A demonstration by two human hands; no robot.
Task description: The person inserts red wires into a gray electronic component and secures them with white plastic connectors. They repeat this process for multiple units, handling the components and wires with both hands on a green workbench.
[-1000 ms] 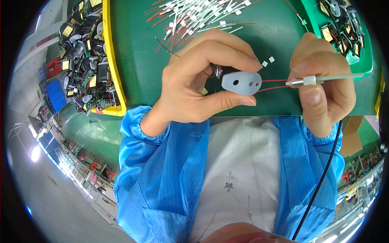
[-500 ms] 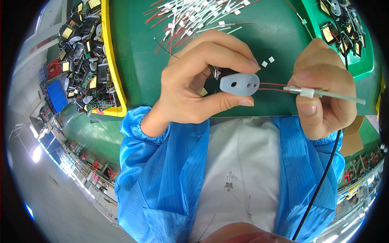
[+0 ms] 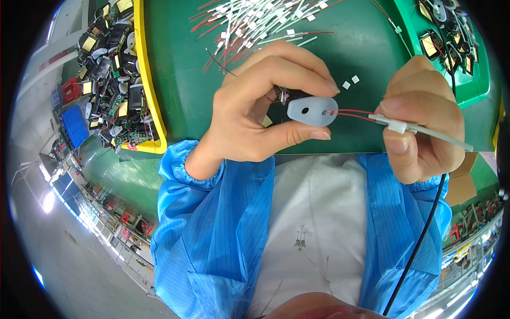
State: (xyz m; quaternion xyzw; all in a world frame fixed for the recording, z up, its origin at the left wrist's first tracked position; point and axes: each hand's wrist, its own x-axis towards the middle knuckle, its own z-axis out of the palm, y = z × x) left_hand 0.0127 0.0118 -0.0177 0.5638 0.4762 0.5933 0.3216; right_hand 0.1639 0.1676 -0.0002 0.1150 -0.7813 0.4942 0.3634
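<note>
Between its thumb and fingertips, my left hand (image 3: pixel 265 101) grips a small device with a translucent whitish oval end cap (image 3: pixel 313 111); the rest of it is mostly hidden in the palm. A dark hole and smaller holes show in the cap. Pinched in my right hand (image 3: pixel 423 119) is a thin white wired stick (image 3: pixel 441 138) with a white square tab (image 3: pixel 396 126) on it. Two red wires (image 3: pixel 353 113) run from the stick to the smaller holes at the cap's right end. Whether their tips pass inside is hard to make out.
A pile of white sticks with red wires (image 3: pixel 255 26) lies on the green table (image 3: pixel 180 69). Two small white squares (image 3: pixel 350 82) sit beyond the cap. A yellow bin (image 3: pixel 154 106) of device parts stands left, a green bin (image 3: pixel 475 93) right. A black cable (image 3: pixel 419 239) hangs by my right arm.
My right hand has shifted slightly left, toward the cap, and the stick tilts a little more downward to the right. The red wires' ends have drawn together at the cap's holes.
</note>
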